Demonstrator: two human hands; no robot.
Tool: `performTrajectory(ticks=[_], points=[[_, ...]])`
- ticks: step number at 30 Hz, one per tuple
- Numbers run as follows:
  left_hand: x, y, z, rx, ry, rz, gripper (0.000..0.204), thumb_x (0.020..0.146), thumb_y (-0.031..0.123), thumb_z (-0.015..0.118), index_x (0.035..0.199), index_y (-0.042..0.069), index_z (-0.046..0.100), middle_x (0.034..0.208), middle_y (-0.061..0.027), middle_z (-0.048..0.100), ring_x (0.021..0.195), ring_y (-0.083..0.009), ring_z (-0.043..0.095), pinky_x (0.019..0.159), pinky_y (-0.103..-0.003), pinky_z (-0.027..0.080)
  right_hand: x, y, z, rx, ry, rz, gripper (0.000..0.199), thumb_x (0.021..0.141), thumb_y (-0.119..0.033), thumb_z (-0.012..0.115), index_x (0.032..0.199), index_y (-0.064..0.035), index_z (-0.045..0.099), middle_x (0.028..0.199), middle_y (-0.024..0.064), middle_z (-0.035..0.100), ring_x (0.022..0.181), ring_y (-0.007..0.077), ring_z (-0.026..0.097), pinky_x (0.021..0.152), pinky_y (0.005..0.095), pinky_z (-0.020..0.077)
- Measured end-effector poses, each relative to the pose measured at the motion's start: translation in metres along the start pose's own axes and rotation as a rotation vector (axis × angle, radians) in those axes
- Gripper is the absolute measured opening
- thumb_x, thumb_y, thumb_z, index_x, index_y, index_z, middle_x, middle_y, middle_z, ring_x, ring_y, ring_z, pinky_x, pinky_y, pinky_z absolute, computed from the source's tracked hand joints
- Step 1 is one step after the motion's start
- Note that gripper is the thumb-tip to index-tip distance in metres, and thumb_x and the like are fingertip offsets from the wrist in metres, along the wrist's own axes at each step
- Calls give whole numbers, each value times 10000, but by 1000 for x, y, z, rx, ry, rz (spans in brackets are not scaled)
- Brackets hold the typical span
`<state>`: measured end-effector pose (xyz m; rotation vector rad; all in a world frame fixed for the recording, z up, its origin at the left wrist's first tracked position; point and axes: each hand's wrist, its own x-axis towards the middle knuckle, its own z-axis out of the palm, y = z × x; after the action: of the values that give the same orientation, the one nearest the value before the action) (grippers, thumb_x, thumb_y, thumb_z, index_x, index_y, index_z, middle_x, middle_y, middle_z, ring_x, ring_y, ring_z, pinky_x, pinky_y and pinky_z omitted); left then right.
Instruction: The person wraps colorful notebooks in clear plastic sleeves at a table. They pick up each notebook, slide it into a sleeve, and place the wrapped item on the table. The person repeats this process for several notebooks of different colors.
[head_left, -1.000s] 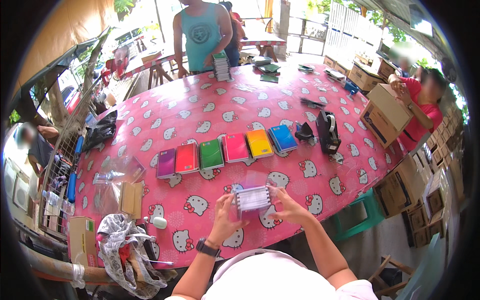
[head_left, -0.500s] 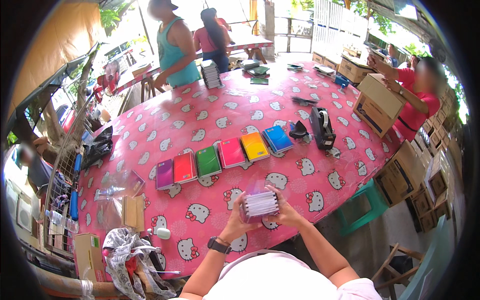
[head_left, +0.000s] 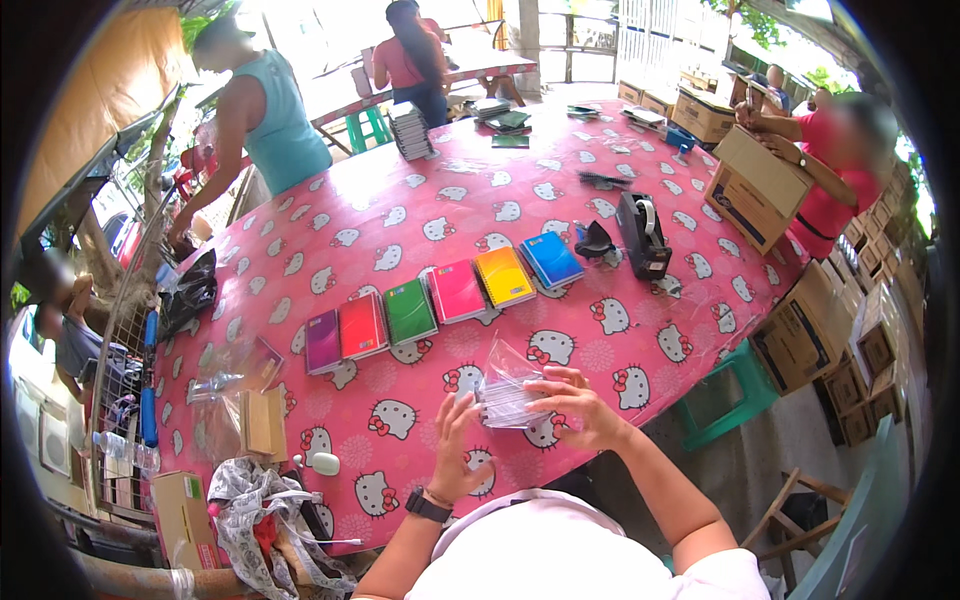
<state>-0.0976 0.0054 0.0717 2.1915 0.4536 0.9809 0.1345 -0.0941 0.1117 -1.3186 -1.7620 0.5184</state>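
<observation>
A small stack of notebooks [head_left: 508,408] in clear plastic wrap lies in front of me, its white page edges showing and a loose corner of the plastic [head_left: 505,358] sticking up. My left hand [head_left: 460,452] is open beside it, fingers spread and apart from the stack. My right hand [head_left: 588,410] reaches over its right side with stretched fingers on the plastic, thumb apart. Beyond lies a row of spiral notebooks: purple [head_left: 323,341], red [head_left: 362,326], green [head_left: 411,312], pink [head_left: 458,292], yellow [head_left: 505,276] and blue [head_left: 552,260].
A black tape dispenser [head_left: 643,238] stands right of the row. Plastic sleeves [head_left: 215,400], a cardboard piece [head_left: 263,425], a white mouse-like object [head_left: 325,463] and a patterned cloth bag [head_left: 260,520] are left. A co-worker handles a carton [head_left: 758,190]; another person [head_left: 270,120] leans at the table's far left.
My left hand has come off the stack and opened. My right hand has shifted onto its right side, and the plastic corner now stands up. The person in teal has moved left and bent down.
</observation>
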Motion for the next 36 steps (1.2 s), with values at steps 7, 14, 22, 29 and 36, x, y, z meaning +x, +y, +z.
performTrajectory(ticks=[7, 14, 22, 29, 36], points=[[47, 5, -18, 274, -98, 322, 645, 656, 230, 769, 1216, 96, 479, 1291, -126, 472, 1249, -328, 375, 1070, -493, 231, 0, 16, -4, 240, -41, 40, 571, 538, 36, 555, 1076, -129, 651, 1268, 9, 558, 1273, 250, 357, 1069, 400, 270], [36, 5, -41, -87, 84, 56, 515, 683, 195, 713, 1152, 78, 537, 1251, -133, 510, 1216, -334, 420, 1032, -460, 304, 4, 12, -4, -122, -169, -40, 655, 542, 27, 614, 1133, -255, 630, 1377, -11, 442, 1302, 290, 295, 1084, 459, 236], [25, 1, -30, 183, -356, 7, 731, 595, 160, 693, 1295, 222, 491, 1421, -32, 387, 1382, -349, 161, 1098, -550, 133, 19, 6, -5, -215, -389, -8, 716, 549, -13, 676, 1182, -338, 600, 1522, 11, 172, 1386, 380, 95, 1076, 579, 166], [45, 10, -14, 290, -530, -9, 828, 522, 159, 732, 1300, 303, 489, 1448, -12, 338, 1388, -355, 129, 1082, -606, 105, 22, 17, -11, 118, -291, -34, 559, 600, -120, 692, 1137, -264, 645, 1497, 69, 241, 1391, 337, 117, 1092, 531, 150], [41, 15, -20, 261, -487, -71, 751, 581, 170, 735, 1288, 287, 510, 1433, -8, 359, 1350, -348, 217, 1067, -614, 137, 50, 151, -160, 118, 923, 426, 233, 805, -79, 575, 1007, 4, 657, 888, 59, 684, 836, 144, 624, 765, 269, 479]])
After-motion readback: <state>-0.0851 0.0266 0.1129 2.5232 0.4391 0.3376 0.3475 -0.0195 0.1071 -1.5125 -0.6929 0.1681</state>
